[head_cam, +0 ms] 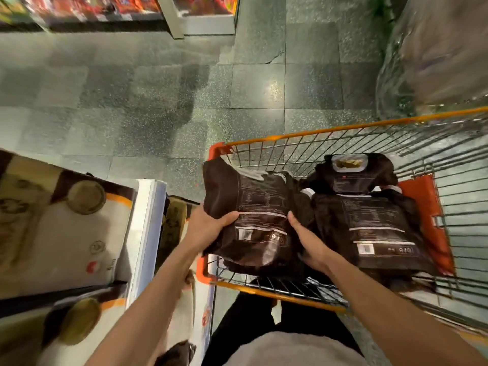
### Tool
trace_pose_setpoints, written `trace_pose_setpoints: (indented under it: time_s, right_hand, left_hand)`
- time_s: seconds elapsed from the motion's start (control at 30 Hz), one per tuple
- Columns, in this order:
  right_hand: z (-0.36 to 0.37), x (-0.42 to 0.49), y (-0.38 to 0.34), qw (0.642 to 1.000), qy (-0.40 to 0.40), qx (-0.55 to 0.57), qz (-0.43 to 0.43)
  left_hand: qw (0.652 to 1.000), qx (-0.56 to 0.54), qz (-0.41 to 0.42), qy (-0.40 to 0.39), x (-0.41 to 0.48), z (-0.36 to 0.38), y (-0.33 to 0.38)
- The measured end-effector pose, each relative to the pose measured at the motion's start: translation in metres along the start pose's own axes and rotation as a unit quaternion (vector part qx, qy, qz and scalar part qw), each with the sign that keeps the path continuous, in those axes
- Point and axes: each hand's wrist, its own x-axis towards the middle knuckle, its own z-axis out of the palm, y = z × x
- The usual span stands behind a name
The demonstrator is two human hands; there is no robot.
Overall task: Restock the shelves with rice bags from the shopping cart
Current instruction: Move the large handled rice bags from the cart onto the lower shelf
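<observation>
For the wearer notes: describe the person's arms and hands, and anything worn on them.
The left forearm and right forearm are bare as far as the picture shows; no sleeve reaches them. The left hand and right hand wear no gloves. No watch, bracelet or ring shows, though blur could hide a thin one. No markings are visible.

No legible text: fine print on dark rice bags [260,207] too blurred.
</observation>
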Motion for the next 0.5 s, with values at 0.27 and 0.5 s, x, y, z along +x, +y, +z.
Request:
trace_pose_setpoints:
  time_s: [0.27,0.5]
  right_hand:
    - [0.018,-0.017,0.011,0.986,0.097,-0.114,-0.076]
    - [-0.018,-0.051,-0.015,0.985,0.022,-0.055,-0.164]
  left_hand:
    - [0.995,0.067,0.062,0.030,-0.032,-0.012,-0.007]
    - [0.971,0.196,0.130,0.038,-0.054,0.025,0.031]
